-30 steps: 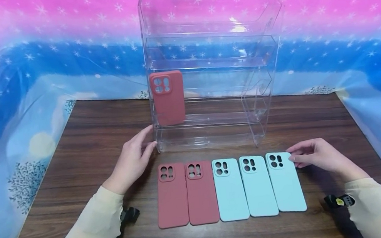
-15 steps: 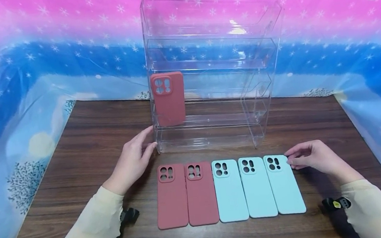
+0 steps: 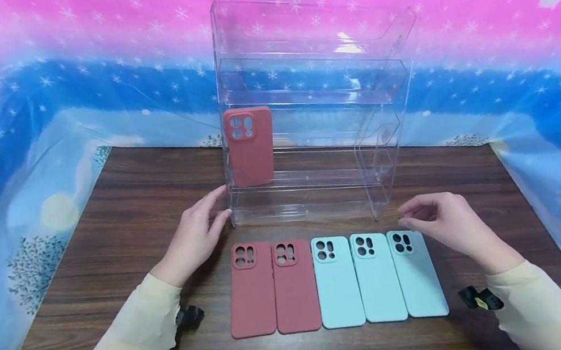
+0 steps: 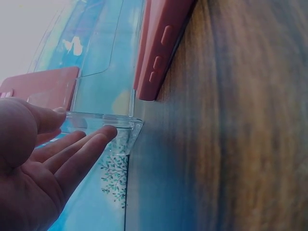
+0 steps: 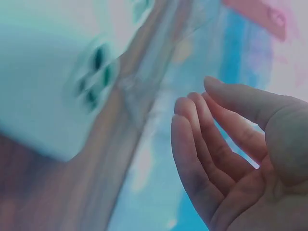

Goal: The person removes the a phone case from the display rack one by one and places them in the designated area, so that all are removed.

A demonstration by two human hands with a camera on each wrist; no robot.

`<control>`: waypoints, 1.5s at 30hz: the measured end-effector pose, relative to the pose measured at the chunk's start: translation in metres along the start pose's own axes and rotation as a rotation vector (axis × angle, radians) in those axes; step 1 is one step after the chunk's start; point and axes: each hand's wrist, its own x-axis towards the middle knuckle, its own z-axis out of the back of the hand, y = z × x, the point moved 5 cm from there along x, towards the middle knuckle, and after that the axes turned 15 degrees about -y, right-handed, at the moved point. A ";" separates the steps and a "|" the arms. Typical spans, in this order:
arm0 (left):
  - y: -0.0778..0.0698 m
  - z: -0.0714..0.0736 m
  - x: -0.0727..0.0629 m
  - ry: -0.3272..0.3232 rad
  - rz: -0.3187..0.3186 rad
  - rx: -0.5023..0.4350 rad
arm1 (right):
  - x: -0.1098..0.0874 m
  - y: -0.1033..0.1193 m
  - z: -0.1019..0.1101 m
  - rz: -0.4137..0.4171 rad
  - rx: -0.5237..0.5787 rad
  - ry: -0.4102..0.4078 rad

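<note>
My left hand (image 3: 191, 227) rests with fairly straight fingers against the lower left side of a clear acrylic display rack (image 3: 312, 180). In the left wrist view its fingertips (image 4: 109, 131) lie at the rack's bottom corner. A red phone case (image 3: 253, 158) leans upright at the left of a lower rack tier. Before the rack lie two red phone cases (image 3: 253, 303) and three mint phone cases (image 3: 339, 294), side by side with camera cutouts toward the rack. My right hand (image 3: 444, 217) hovers above the top of the rightmost mint case (image 3: 420, 280), fingers loosely bent and holding nothing.
The wood-grain table (image 3: 132, 179) is bordered by a pink and blue snowflake cloth (image 3: 95, 74) at the back and sides. The rack's upper tiers (image 3: 311, 80) are see-through. Black straps with small devices (image 3: 480, 297) show at both wrists.
My right hand has come off the rightmost mint case and moved up and left. That case has slid slightly left, closing up to its neighbour. The left hand stays at the rack.
</note>
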 end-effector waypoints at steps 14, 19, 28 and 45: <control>0.000 0.002 -0.001 0.000 0.015 0.002 | 0.048 0.111 -0.010 0.155 0.194 -0.093; 0.000 0.002 0.001 0.001 0.028 0.004 | 0.069 0.139 -0.018 0.184 0.271 -0.139; 0.001 0.002 0.001 0.011 0.044 0.021 | 0.099 0.180 -0.030 0.252 0.406 -0.255; -0.001 -0.001 0.003 0.003 0.022 0.029 | 0.146 0.226 -0.044 0.291 0.449 -0.308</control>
